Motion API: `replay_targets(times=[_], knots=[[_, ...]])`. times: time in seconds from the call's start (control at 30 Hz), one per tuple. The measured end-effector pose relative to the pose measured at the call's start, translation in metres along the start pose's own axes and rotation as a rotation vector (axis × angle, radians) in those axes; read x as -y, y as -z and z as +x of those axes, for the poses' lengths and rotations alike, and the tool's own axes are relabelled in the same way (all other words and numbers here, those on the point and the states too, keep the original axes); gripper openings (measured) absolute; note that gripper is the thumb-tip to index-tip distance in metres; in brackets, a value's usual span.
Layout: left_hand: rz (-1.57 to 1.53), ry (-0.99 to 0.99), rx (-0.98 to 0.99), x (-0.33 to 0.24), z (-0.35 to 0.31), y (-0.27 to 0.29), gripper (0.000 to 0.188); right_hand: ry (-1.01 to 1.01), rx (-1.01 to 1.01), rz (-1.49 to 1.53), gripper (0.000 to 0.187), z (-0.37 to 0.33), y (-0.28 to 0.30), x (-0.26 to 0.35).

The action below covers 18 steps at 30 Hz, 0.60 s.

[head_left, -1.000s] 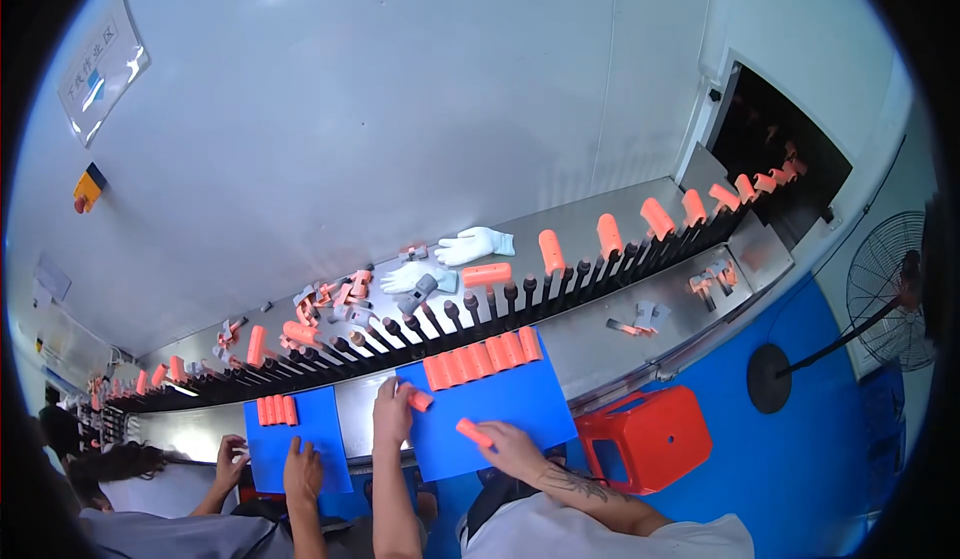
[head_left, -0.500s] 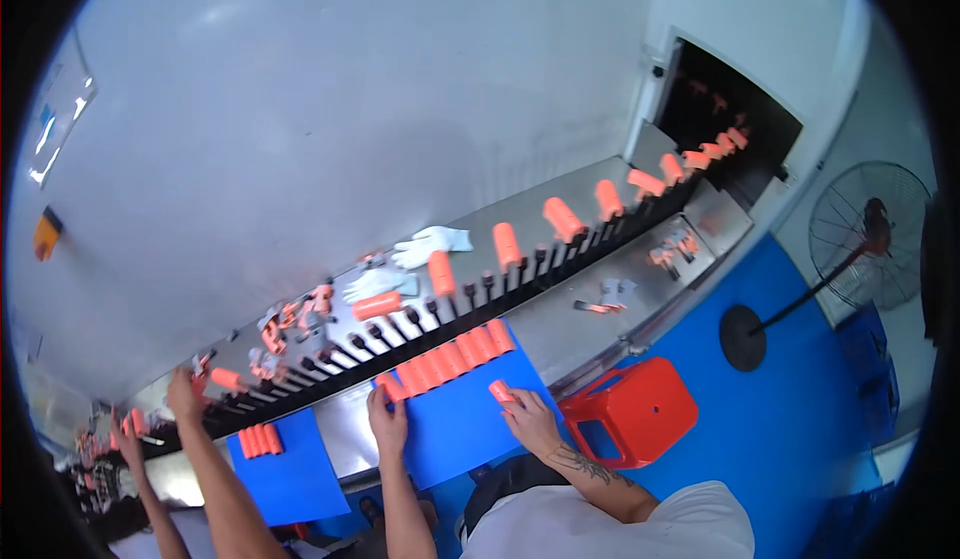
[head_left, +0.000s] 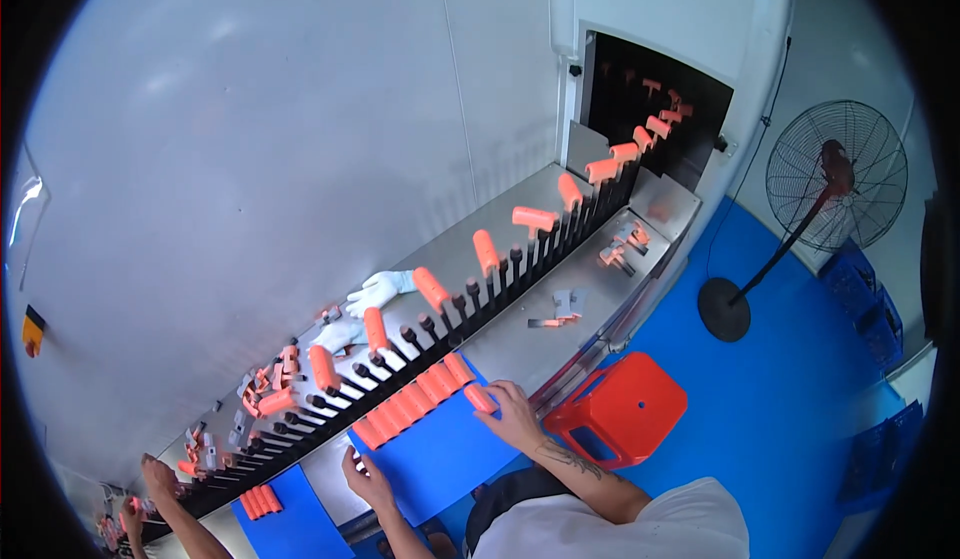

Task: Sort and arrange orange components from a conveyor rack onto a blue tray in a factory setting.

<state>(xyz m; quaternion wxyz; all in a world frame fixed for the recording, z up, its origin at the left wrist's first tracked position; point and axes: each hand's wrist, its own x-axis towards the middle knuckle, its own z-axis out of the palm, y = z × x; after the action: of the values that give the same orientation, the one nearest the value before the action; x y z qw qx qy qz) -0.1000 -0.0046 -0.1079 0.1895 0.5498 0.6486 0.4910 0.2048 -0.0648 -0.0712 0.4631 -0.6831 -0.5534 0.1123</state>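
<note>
My right hand, with a tattooed forearm behind it, grips a short orange cylinder between thumb and fingers. It hovers at the right end of a tight row of similar orange cylinders lying side by side on a blue mat. By the mat's left edge is my left hand, its thumb and fingers apart and nothing visible in them. It sits just below the row's left end. Beyond the row runs a line of black upright pegs, several of them topped with orange cylinders.
White gloves and jumbled orange-and-grey parts lie behind the pegs. Co-workers' hands are at the far left, near a second blue mat. A red stool and a standing fan are to the right.
My left hand has come off the row's leftmost cylinder and its fingers have parted. My right hand, still holding its cylinder, is now nearer the row's right end. The view has shifted.
</note>
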Motion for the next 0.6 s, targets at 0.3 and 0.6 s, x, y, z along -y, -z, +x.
replay_targets(times=[0.3,0.6], knots=[[-0.093,-0.360,0.331,-0.239,0.060,-0.059,0.027,0.620,-0.004,-0.078,0.027,0.201,0.078,0.053],[0.551,-0.456,0.453,-0.269,0.128,-0.035,0.021,0.387,0.328,-0.325,0.022,0.215,0.043,0.108]])
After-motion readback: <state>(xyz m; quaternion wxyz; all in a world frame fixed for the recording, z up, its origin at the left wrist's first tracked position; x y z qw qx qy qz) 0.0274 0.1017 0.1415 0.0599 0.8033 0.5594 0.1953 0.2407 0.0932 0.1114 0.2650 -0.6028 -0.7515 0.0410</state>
